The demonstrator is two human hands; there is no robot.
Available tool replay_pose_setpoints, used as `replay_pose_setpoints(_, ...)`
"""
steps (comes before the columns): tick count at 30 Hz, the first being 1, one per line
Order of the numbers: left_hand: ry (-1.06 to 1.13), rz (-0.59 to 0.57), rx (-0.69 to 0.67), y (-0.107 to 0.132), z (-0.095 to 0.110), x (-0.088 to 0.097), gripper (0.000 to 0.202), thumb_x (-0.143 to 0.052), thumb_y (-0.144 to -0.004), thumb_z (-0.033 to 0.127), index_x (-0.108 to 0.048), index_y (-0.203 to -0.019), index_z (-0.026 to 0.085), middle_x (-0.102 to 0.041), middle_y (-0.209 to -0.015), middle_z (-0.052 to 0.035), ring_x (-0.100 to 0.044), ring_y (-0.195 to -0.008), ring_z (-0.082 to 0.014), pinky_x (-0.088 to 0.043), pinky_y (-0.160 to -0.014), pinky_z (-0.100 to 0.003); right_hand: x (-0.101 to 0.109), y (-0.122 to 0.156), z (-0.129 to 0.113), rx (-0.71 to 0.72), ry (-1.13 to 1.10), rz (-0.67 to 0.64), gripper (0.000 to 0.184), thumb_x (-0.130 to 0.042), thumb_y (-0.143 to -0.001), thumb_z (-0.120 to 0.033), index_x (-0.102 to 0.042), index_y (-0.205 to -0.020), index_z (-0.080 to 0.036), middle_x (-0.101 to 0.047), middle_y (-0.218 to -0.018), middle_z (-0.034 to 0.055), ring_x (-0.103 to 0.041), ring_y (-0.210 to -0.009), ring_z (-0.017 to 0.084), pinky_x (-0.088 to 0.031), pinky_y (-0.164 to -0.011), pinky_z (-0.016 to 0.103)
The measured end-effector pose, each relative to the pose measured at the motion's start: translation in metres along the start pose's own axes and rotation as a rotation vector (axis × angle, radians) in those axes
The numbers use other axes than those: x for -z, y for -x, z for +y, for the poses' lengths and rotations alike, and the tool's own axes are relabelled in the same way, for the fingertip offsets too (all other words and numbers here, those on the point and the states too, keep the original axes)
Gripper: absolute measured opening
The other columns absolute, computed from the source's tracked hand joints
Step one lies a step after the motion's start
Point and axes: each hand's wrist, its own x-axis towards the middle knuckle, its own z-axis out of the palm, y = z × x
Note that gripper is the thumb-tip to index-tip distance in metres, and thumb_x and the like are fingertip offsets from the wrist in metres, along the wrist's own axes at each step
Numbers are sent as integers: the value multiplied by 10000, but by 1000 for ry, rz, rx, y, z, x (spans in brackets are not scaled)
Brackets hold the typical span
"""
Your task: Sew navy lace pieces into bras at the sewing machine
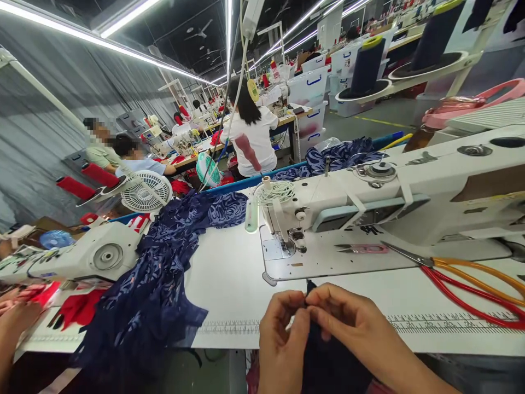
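My left hand (281, 334) and my right hand (353, 323) meet at the near edge of the white table (229, 284). Both pinch the top edge of a dark navy fabric piece (328, 361) that hangs down between them toward my lap. The fingertips touch just in front of the white sewing machine (369, 213), whose needle area (287, 241) lies a little beyond and left of my hands.
Scissors with orange and red handles (471, 284) lie on the table right of the machine bed, beside pink thread snips (361, 249). A heap of navy patterned fabric (164, 273) covers the table's left. Another person's hand (16, 320) works at the far left; other workers sit behind.
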Motion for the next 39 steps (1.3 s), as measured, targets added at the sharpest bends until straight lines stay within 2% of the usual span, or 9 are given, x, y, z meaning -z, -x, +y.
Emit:
replay_pose_setpoints(3,-19,-147,127,-11,5,7,438,-826,-716,493,-648,-926,153,-611,-850,-38,-556,-791,-150,-426,-719,-245,11,2,0,-8,-41,-57,276,-620,-864,-499,-567,-874,-228,-513,-713,-40,-501,-614,116,-444,-595,237)
replay_pose_setpoints(5,-73,-251,175,-16,9,15,418,-790,-744,505,-606,-863,149,-550,-778,-9,-487,-720,-124,-380,-680,-244,19,3,1,-4,18,-63,248,-591,-876,-479,-552,-900,-235,-497,-731,-36,-485,-624,121,-428,-572,236)
replay_pose_setpoints(11,-567,-319,-79,-34,32,29,246,-506,-959,394,-608,-915,174,-537,-851,-12,-450,-790,-145,-350,-722,-265,44,-2,-12,58,561,-110,160,-460,-918,-328,-601,-939,-256,-579,-792,-14,-508,-689,145,-361,-571,254)
replay_pose_setpoints(17,-337,-468,221,-51,43,20,457,-805,-725,455,-721,-1066,162,-574,-834,-7,-487,-770,-128,-369,-706,-243,50,-8,-25,50,550,-201,281,-412,-968,-404,-577,-816,-235,-591,-802,-16,-525,-715,142,-385,-632,258)
replay_pose_setpoints(21,-174,-443,412,-52,36,16,541,-885,-598,467,-759,-998,126,-658,-863,-53,-541,-722,-121,-398,-674,-239,48,-3,-15,84,617,-156,295,-395,-995,-424,-597,-867,-250,-617,-796,-21,-546,-720,146,-374,-635,264)
replay_pose_setpoints(26,-119,-385,490,-51,26,14,517,-924,-532,453,-725,-875,122,-637,-725,-23,-522,-589,-92,-391,-589,-228,47,2,-8,197,664,-98,286,-374,-1009,-387,-593,-892,-245,-623,-819,-5,-577,-738,154,-401,-690,280)
replay_pose_setpoints(29,-103,-377,467,-52,22,13,486,-926,-539,438,-673,-832,144,-599,-685,7,-492,-564,-82,-362,-559,-219,47,3,-5,220,656,-89,293,-370,-1010,-389,-601,-898,-248,-624,-819,4,-581,-744,162,-411,-702,289)
replay_pose_setpoints(34,-183,-382,350,-53,18,12,426,-878,-617,456,-626,-775,151,-528,-663,34,-419,-587,-70,-318,-562,-207,43,-1,-1,91,542,-111,276,-440,-973,-450,-621,-1055,-259,-670,-980,28,-608,-873,188,-447,-744,290)
replay_pose_setpoints(39,-273,-422,276,-53,17,14,319,-826,-688,378,-615,-749,147,-518,-691,29,-413,-622,-75,-307,-584,-210,40,-9,3,30,452,-169,272,-462,-953,-431,-630,-876,-232,-642,-834,0,-559,-770,164,-417,-670,277)
